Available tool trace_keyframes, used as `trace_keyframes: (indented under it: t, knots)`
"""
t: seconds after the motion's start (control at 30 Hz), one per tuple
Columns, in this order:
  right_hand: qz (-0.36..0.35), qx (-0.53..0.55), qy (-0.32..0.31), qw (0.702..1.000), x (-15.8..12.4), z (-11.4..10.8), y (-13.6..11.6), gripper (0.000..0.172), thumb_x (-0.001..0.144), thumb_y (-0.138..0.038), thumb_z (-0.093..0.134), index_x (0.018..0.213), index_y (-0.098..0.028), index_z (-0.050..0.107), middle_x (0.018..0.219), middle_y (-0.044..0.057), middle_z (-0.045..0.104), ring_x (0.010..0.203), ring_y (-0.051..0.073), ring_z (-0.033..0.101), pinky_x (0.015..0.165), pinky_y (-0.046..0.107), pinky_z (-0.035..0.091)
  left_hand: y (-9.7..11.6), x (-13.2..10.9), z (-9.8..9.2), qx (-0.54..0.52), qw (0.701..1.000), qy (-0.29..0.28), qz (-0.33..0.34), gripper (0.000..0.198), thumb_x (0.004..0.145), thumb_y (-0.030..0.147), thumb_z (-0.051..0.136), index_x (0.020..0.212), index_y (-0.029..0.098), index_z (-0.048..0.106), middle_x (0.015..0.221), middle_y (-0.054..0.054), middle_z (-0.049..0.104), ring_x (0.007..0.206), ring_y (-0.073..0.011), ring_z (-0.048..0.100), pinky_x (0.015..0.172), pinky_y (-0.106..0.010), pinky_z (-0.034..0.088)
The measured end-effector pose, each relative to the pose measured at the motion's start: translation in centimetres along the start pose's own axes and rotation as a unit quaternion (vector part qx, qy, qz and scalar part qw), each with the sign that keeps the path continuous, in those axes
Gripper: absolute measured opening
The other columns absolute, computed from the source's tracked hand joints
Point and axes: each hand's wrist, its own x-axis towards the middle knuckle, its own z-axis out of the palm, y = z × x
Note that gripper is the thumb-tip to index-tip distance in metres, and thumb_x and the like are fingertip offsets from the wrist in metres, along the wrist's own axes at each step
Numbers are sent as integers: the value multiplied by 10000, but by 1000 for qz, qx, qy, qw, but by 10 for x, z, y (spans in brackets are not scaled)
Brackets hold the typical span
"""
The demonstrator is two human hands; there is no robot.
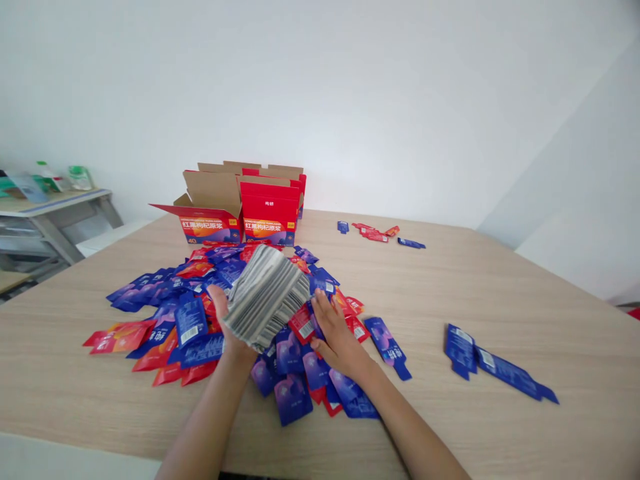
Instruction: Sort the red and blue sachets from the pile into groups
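My left hand [226, 327] is closed around a thick fanned stack of pouches [267, 293], whose silvery edges face me above the table. My right hand [334, 333] reaches into the heap of blue and red pouches [195, 300] and pinches a red pouch [303, 324] beside the stack. Loose pouches lie under and around both hands. Behind the heap stand open red cardboard boxes [245, 203] with their flaps up.
The wooden table [450, 293] carries two blue pouches [493, 363] at the right and a few stray pouches [377, 233] at the far side. A single blue pouch [389, 347] lies by my right wrist. A grey shelf unit [50, 213] stands at the left wall.
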Motion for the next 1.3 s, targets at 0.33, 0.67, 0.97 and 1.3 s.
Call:
trace_keyframes:
  t: [0.33,0.67,0.97,1.3]
  knots:
    - [502,-166,95,843,-40,-55,103,701,1020,-519,357,1550,-60,343,1567,347,319,1513,430,232,1121,726,214,-15,9,-20,20,981,-73,-177,943,863,848,237,1185,107,724,1125,-176,759,1276,-378,595,1136,-564,378]
    - [697,-183,-35,692,-79,-60,137,667,1000,-478,365,1431,19,475,1523,404,320,1443,515,301,1045,751,262,-30,5,-17,-30,964,-98,-246,934,896,805,239,1223,60,698,1184,-211,733,1283,-379,590,1132,-567,386]
    - [532,-175,-72,825,-45,-41,128,518,967,-308,516,1468,-182,481,1480,190,492,1355,305,471,1074,455,394,-39,9,-23,-20,960,-94,-263,919,886,816,250,1222,87,698,1189,-197,736,1323,-385,554,1157,-587,327]
    - [575,-129,30,807,-56,-67,134,376,905,-164,440,1194,-43,649,996,237,697,985,321,659,837,389,474,-54,2,-18,-9,950,-67,-306,952,850,851,294,1233,73,686,1174,-204,737,1242,-395,614,1128,-572,361]
